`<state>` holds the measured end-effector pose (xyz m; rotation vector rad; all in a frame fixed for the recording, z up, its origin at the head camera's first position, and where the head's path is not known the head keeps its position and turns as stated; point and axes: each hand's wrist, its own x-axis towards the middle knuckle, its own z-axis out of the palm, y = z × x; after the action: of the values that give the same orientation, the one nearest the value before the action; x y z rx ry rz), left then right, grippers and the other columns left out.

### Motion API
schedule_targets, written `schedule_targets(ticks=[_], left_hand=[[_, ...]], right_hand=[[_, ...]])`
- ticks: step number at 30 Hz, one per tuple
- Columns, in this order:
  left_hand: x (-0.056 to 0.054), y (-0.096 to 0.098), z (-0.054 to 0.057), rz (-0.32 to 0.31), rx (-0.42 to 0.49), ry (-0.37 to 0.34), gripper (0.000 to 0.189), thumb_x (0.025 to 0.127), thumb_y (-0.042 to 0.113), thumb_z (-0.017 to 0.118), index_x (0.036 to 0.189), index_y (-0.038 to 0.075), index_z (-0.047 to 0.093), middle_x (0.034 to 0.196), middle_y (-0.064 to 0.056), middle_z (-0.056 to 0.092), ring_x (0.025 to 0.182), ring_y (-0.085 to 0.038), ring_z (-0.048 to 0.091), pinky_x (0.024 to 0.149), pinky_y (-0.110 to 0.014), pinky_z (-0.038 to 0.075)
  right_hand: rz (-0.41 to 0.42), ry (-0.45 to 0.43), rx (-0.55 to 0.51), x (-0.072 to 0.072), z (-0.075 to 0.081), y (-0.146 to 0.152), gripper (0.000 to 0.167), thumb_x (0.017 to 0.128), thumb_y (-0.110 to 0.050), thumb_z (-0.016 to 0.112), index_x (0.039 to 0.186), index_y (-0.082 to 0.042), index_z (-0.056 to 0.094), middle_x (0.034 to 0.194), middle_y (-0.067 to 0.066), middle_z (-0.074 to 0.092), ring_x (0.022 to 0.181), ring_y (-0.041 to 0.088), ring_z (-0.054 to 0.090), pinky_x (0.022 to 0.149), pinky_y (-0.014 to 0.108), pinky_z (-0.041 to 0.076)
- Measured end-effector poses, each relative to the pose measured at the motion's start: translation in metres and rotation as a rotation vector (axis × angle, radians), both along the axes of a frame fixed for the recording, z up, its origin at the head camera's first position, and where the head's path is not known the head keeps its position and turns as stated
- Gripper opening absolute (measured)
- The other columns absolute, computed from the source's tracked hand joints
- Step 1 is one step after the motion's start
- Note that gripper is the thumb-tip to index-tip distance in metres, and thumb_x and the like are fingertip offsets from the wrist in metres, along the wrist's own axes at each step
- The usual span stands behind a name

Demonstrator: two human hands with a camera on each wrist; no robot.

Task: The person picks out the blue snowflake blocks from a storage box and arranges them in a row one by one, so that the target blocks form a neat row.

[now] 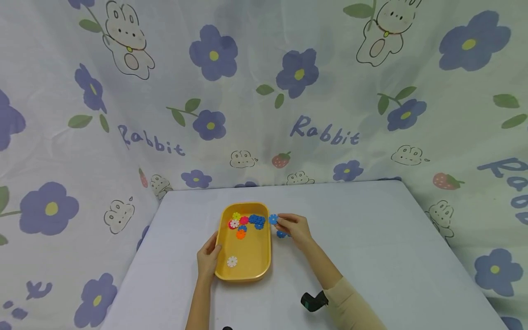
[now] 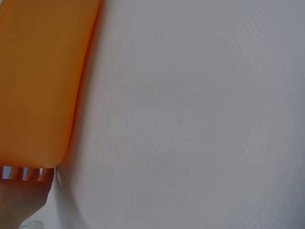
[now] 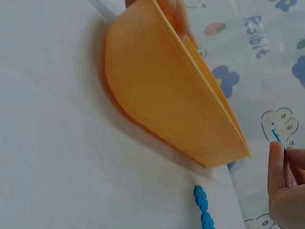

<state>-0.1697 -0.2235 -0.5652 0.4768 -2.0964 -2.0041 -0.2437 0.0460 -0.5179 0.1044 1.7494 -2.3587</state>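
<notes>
A yellow tray (image 1: pixel 243 270) stands on the white table with several snowflake discs in it: a clump of blue discs (image 1: pixel 256 221), an orange disc (image 1: pixel 241 234), a white disc (image 1: pixel 232 261), and pink and yellow ones. My left hand (image 1: pixel 207 259) grips the tray's left wall, thumb at the rim; in the left wrist view its fingers (image 2: pixel 32 174) lie partly hidden behind the tray. Just beyond the right rim, my right hand (image 1: pixel 294 229) pinches a blue snowflake disc (image 1: pixel 273 219) between thumb and fingertips. Below that hand, blue discs (image 3: pixel 201 202) lie on the table.
The white tabletop (image 1: pixel 371 238) extends to both sides of the tray. A patterned cloth (image 1: pixel 255 101) hangs around the back and sides. A black device (image 1: pixel 314 301) sits at the right wrist, and a small black object (image 1: pixel 227 328) shows at the bottom edge.
</notes>
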Motion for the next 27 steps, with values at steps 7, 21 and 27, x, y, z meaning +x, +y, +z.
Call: schedule_targets(ticks=[7,21,27], left_hand=[[0.0,0.0,0.0,0.004,-0.007,-0.012,0.045,0.093,0.001,0.051,0.138,0.002,0.046,0.141,-0.018,0.044,0.128,-0.029,0.043,0.083,-0.004,0.043],[0.0,-0.002,0.0,0.002,0.002,-0.022,0.046,0.093,0.001,0.05,0.139,0.003,0.046,0.142,-0.016,0.044,0.129,-0.027,0.042,0.084,-0.003,0.042],[0.0,-0.001,0.0,-0.003,0.002,-0.023,0.046,0.094,0.001,0.05,0.139,0.003,0.045,0.143,-0.015,0.043,0.129,-0.026,0.042,0.085,-0.004,0.042]], right_hand=[[-0.038,-0.002,0.039,0.005,-0.011,0.046,0.033,0.086,0.003,0.062,0.116,0.016,0.057,0.089,0.013,0.068,0.072,0.012,0.068,0.07,0.022,0.057],[-0.169,-0.055,0.132,0.004,-0.027,0.111,0.037,0.09,0.004,0.056,0.125,0.015,0.05,0.108,0.018,0.063,0.08,0.01,0.067,0.079,0.023,0.055],[-0.206,-0.056,0.137,0.0,-0.034,0.121,0.037,0.088,0.008,0.055,0.123,0.019,0.049,0.101,0.014,0.066,0.079,0.012,0.067,0.082,0.029,0.055]])
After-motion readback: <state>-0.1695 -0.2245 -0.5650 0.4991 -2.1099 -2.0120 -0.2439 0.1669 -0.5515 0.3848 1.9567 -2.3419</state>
